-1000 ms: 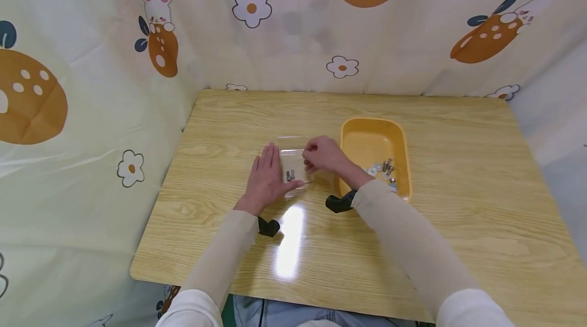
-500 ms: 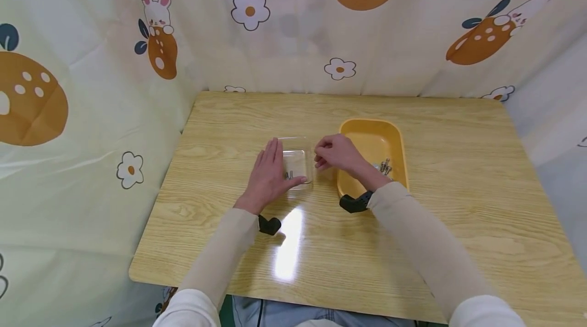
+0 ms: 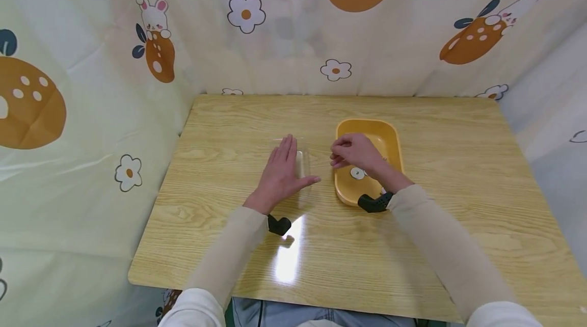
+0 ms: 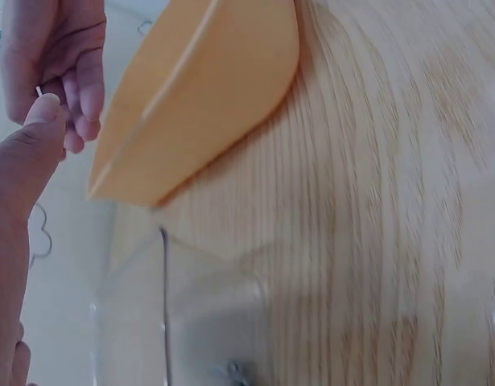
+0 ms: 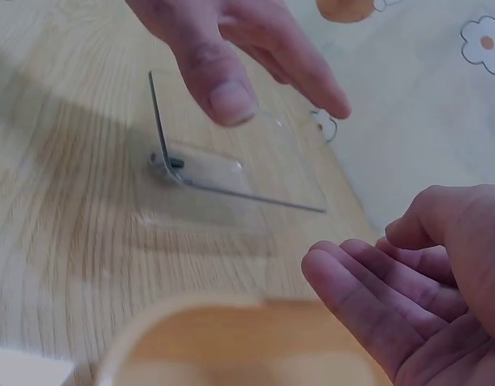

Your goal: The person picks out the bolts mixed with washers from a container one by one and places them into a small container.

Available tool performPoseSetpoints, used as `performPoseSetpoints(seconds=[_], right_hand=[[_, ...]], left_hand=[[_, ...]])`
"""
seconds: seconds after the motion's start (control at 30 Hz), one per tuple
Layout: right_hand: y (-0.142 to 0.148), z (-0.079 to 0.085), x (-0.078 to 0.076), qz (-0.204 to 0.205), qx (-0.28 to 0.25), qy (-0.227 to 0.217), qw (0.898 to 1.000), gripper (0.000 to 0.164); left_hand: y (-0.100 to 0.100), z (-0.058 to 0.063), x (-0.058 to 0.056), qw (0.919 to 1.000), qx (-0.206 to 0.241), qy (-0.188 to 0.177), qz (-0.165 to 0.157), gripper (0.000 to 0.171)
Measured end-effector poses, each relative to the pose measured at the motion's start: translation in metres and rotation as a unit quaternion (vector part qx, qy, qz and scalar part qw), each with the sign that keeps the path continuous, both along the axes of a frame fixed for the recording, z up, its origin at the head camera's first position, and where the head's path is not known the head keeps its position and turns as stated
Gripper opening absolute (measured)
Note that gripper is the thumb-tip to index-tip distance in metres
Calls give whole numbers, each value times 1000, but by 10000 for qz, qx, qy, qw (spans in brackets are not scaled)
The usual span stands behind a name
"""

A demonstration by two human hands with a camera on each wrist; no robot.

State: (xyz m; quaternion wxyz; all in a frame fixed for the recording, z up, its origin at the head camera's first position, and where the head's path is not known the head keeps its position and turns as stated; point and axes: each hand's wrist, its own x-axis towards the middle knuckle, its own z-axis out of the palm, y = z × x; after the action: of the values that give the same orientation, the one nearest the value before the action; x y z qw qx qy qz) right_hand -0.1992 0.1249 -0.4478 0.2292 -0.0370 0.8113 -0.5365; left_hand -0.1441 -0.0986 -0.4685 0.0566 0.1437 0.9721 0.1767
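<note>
My left hand [image 3: 283, 169] reaches across a clear plastic box [image 3: 301, 165] with straight fingers and the thumb spread, covering much of it in the head view. In the right wrist view, the left hand [image 5: 247, 60] is just above the box's rim. A few small screws [image 5: 168, 163] lie inside the box. My right hand [image 3: 355, 153] is over the left side of a yellow-orange tray [image 3: 399, 151]. Its fingers are loosely curled, and the right wrist view shows nothing held in the right hand [image 5: 424, 281]. A round washer [image 3: 357, 173] lies in the tray below it.
The wood-grain table [image 3: 220, 184] carries both box and tray. A patterned curtain [image 3: 284, 42] hangs behind the table and at its left. A black wrist camera mount [image 3: 278, 225] sits under the left wrist, another mount [image 3: 375, 203] near the tray's front edge.
My right hand has drawn away from the clear box, moving right to the tray. My left hand has shifted rightward and now hides the screws from the head camera.
</note>
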Motion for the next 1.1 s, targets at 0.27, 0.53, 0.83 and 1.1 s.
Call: performPoseSetpoints(seconds=[0.27, 0.53, 0.83, 1.1], right_hand=[[29, 2, 4, -15, 206, 40, 9998, 33], [57, -1, 7, 170, 467, 12, 9988, 34], [79, -1, 11, 147, 905, -55, 9958, 34], [90, -3, 16, 193, 957, -115, 9952, 33]], left_hand=[[21, 5, 0, 9995, 141, -28, -272, 117], [51, 0, 2, 9972, -145, 57, -728, 118], [83, -14, 12, 9958, 8, -278, -875, 118], [95, -24, 20, 9960, -502, -349, -654, 117]])
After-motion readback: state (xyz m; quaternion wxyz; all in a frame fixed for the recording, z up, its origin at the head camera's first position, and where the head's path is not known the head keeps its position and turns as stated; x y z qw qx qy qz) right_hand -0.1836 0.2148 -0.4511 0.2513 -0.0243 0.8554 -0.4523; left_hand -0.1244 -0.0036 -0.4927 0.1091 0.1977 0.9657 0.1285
